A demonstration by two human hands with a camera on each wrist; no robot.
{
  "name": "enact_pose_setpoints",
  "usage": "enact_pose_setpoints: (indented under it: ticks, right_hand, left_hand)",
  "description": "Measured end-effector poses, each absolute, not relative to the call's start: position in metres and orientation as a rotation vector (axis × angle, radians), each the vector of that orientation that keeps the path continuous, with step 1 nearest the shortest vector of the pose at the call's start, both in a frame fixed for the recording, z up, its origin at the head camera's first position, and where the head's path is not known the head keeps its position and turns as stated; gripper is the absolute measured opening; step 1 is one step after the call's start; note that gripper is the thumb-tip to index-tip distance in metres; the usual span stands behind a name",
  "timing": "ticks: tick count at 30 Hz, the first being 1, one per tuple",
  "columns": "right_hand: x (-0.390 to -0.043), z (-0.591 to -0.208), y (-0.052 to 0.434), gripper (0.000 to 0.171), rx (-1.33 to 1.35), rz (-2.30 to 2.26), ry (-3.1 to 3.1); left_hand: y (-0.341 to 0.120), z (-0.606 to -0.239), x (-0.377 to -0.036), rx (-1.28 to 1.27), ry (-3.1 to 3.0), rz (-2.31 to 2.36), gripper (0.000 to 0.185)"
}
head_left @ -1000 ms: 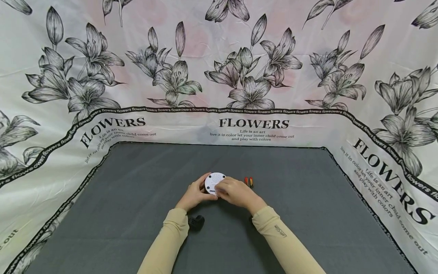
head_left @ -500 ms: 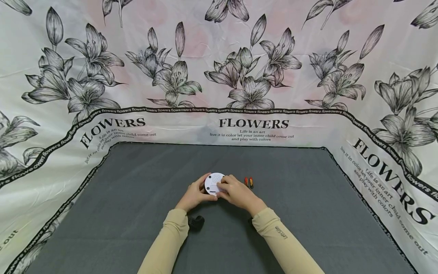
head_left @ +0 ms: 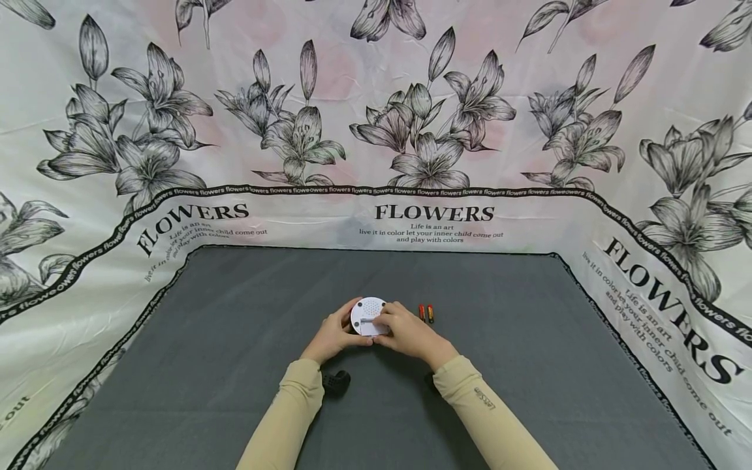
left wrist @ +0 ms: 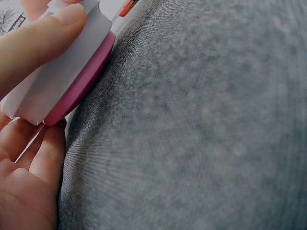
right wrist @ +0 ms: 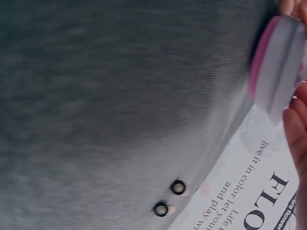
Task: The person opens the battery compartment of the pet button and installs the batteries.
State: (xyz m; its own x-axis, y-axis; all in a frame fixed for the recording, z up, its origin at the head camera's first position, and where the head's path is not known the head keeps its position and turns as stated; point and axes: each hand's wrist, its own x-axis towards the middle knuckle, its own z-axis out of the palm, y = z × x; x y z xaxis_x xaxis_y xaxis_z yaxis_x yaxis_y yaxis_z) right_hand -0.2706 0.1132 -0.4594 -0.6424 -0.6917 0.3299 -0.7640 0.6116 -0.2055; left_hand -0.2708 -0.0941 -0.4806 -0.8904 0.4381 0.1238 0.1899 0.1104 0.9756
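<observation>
A round device (head_left: pixel 369 307) has its white back turned up, with many small holes, dark round feet and a rectangular battery compartment (head_left: pixel 367 328). Its other side is pink, as the left wrist view of the device (left wrist: pixel 76 79) shows. My left hand (head_left: pixel 331 334) grips it from the left, thumb along the near rim and fingers around the far side. From the right, the curled fingers and thumb of my right hand (head_left: pixel 411 334) hold its edge beside the compartment, covering part of the back. Whether a separate cover is between those fingers cannot be seen.
Two small red-and-black batteries (head_left: pixel 431 314) lie side by side on the grey cloth (head_left: pixel 499 365), just right of my right hand. A black wrist mount (head_left: pixel 337 383) shows by the left sleeve. A flower-printed curtain (head_left: pixel 435 117) rises behind and at both sides.
My right fingers have shifted slightly over the device's back, and more of the rectangular compartment shows now. The left hand and the batteries have stayed in place.
</observation>
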Motion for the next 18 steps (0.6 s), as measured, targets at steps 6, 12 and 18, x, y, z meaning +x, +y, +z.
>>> enact_pose_setpoints:
  ticks: [6,12,18]
  right_hand:
    - [-0.271,-0.453,0.112,0.024,1.138,0.581,-2.743]
    - [-0.274,-0.452,0.124,0.027,1.007,0.714,-2.796]
    - [-0.275,-0.445,0.15,0.028,0.893,0.735,-2.779]
  left_hand:
    - [-0.093,-0.481,-0.269,0.63,2.166,1.89,0.092]
    - [-0.093,-0.481,-0.27,0.616,2.201,1.878,0.091]
    - [-0.094,-0.483,-0.272,0.608,2.207,1.878,0.094]
